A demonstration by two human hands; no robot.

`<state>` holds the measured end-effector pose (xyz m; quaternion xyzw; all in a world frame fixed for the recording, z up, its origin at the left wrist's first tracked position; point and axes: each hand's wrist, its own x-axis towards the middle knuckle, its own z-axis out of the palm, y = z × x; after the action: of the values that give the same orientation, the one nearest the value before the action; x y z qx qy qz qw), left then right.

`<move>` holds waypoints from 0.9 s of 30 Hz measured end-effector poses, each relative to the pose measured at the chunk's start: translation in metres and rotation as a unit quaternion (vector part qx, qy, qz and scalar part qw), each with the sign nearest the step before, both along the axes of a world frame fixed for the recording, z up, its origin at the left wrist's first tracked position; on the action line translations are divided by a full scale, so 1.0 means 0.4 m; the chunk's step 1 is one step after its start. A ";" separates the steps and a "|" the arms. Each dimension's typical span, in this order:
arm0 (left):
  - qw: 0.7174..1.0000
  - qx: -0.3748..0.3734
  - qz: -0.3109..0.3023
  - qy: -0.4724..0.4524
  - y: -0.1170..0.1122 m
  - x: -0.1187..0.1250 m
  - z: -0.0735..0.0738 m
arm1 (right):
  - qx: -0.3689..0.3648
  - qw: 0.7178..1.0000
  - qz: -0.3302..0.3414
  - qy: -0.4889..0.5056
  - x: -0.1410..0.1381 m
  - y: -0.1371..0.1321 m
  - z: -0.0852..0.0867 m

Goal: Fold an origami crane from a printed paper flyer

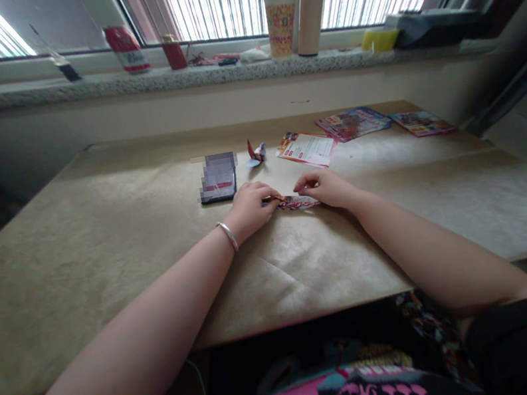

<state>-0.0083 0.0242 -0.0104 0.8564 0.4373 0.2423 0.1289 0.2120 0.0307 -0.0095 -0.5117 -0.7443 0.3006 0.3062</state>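
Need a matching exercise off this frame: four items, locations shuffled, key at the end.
Items
1. phone
2. folded paper strip
3. silver bracelet
4. red can

Places
A. on the windowsill
B. between the left hand and the right hand
C. on the table, left of the small folded paper figure
D. around the left wrist

Pairs: 1-C, 2-B, 3-D, 4-A
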 end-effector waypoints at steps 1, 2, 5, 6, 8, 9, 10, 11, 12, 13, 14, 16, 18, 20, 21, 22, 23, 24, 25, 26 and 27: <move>1.000 0.000 0.002 0.002 0.000 0.001 0.000 | 0.005 1.000 -0.003 -0.003 0.001 -0.003 0.004; 1.000 0.001 0.002 0.003 0.000 0.001 0.000 | 0.012 1.000 -0.003 -0.005 0.001 -0.006 0.008; 1.000 0.001 0.006 0.001 -0.001 0.003 0.000 | 0.035 0.999 0.031 -0.028 -0.002 -0.019 0.020; 1.000 0.001 0.006 0.003 -0.001 0.003 0.001 | 0.042 0.997 0.049 -0.043 -0.004 -0.023 0.022; 1.000 0.002 0.005 0.008 -0.002 0.003 0.001 | 0.063 0.992 0.077 -0.075 -0.008 -0.028 0.022; 1.000 0.004 0.005 0.012 -0.003 0.002 0.001 | 0.080 0.989 0.085 -0.090 -0.009 -0.029 0.021; 1.000 0.006 0.004 0.015 -0.004 0.002 0.000 | 0.100 0.986 0.090 -0.103 -0.011 -0.030 0.019; 1.000 0.009 0.001 0.017 -0.004 0.001 -0.001 | 0.119 0.982 0.094 -0.115 -0.012 -0.029 0.018; 1.000 0.012 -0.002 0.017 -0.005 0.001 -0.002 | 0.134 0.978 0.096 -0.127 -0.012 -0.029 0.016; 1.000 0.018 -0.007 0.017 -0.005 0.000 -0.002 | 0.144 0.975 0.096 -0.138 -0.013 -0.029 0.015; 0.999 0.025 -0.014 0.016 -0.006 -0.001 -0.003 | 0.149 0.973 0.094 -0.148 -0.013 -0.029 0.015; 0.999 0.043 -0.028 0.019 -0.008 -0.002 -0.003 | 0.148 0.971 0.089 -0.162 -0.014 -0.030 0.016; 0.997 0.060 -0.045 0.027 -0.011 -0.003 -0.001 | 0.153 0.969 0.084 -0.176 -0.015 -0.033 0.019; 0.994 0.072 -0.064 0.041 -0.014 -0.002 0.003 | 0.168 0.962 0.080 -0.198 -0.018 -0.038 0.023; 0.993 0.077 -0.073 0.049 -0.015 -0.002 0.006 | 0.176 0.958 0.078 -0.212 -0.019 -0.040 0.025; 0.991 0.086 -0.079 0.059 -0.017 -0.001 0.008 | 0.185 0.953 0.078 -0.227 -0.021 -0.042 0.026; 0.989 0.095 -0.087 0.071 -0.018 0.001 0.010 | 0.193 0.947 0.079 -0.243 -0.023 -0.044 0.027; 0.987 0.105 -0.089 0.080 -0.020 0.002 0.012 | 0.201 0.941 0.082 -0.259 -0.025 -0.046 0.028; 0.985 0.115 -0.091 0.086 -0.021 0.004 0.013 | 0.210 0.935 0.085 -0.274 -0.027 -0.047 0.028; 0.984 0.123 -0.093 0.090 -0.022 0.006 0.014 | 0.218 0.929 0.089 -0.287 -0.029 -0.049 0.028; 0.983 0.128 -0.095 0.092 -0.024 0.007 0.014 | 0.225 0.923 0.091 -0.298 -0.031 -0.050 0.027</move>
<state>-0.0054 0.0146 -0.0047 0.9222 0.3289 0.2033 0.0003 0.1997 0.0108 0.0014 -0.4251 -0.8928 -0.0141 0.1486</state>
